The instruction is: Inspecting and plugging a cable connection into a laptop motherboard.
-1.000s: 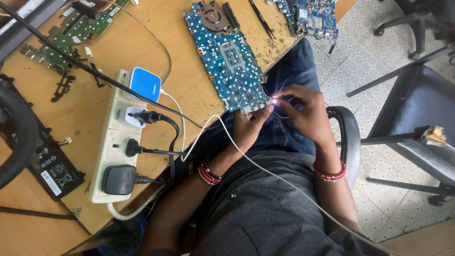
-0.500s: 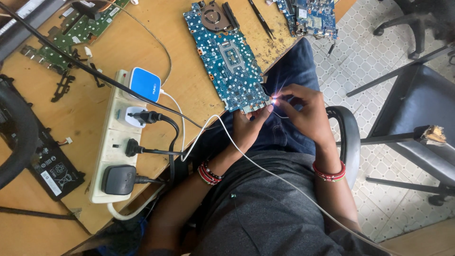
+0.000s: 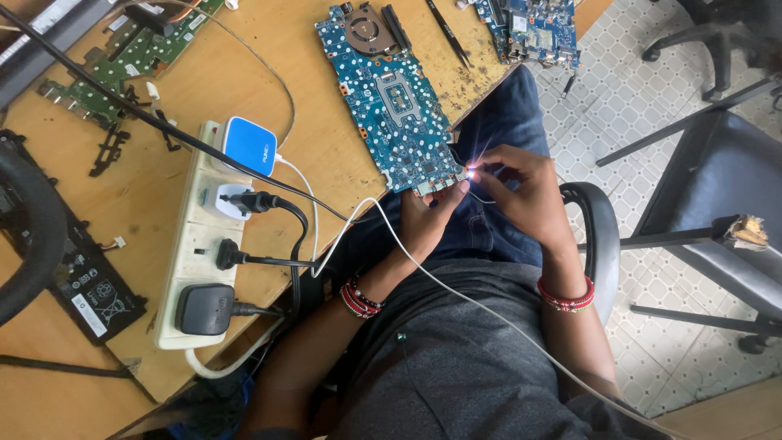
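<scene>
At the far left edge of the table a dark curved object [image 3: 32,236] arcs over a black battery pack [image 3: 85,281] with a pale label. Above them, toward the top left corner, lies a green circuit board [image 3: 122,61]. Next comes a cream power strip [image 3: 195,269] running along the table's near edge, with a blue and white charger [image 3: 251,145] plugged in at its top end, black plugs below it and a black adapter [image 3: 204,310] at the bottom. A white cable [image 3: 456,289] runs from the charger across the person's lap.

Near the middle of the wooden table [image 3: 326,122] a long blue circuit board [image 3: 391,98] lies slanted, its lower end overhanging the table's edge above the person's knees. The left hand [image 3: 432,216] is curled under that overhanging end, thumb against the board's bottom edge, steadying it. A small bright light [image 3: 472,169] glows right at the board's lower corner. The right hand [image 3: 521,191] is just beside it, its fingers pinched together around something thin at the light; I cannot tell what that is. Both wrists carry red bangles.

Black tweezers [image 3: 446,31] lie on the table beyond the board, and a second blue board [image 3: 533,28] sits at the top right corner. To the right, off the table, stands a dark chair [image 3: 717,187] on the tiled floor.
</scene>
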